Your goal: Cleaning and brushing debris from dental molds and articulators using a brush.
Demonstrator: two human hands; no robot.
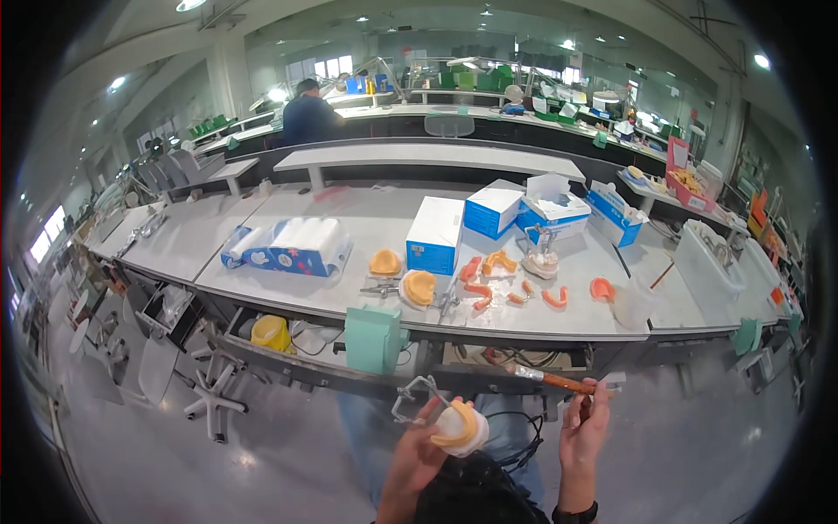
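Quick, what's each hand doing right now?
Left hand: closed on a dental cast in a metal frame.
Right hand: holding a wooden-handled tool.

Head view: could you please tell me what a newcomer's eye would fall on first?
Low in the middle, the left hand holds a white and orange dental model on a metal frame, while the right hand holds a wooden-handled tool. Beyond, the workbench carries more orange wax pieces and blue boxes.

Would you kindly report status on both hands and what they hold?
Left hand grips dental cast on metal articulator. Right hand holds wooden-handled tool. Nothing between them.
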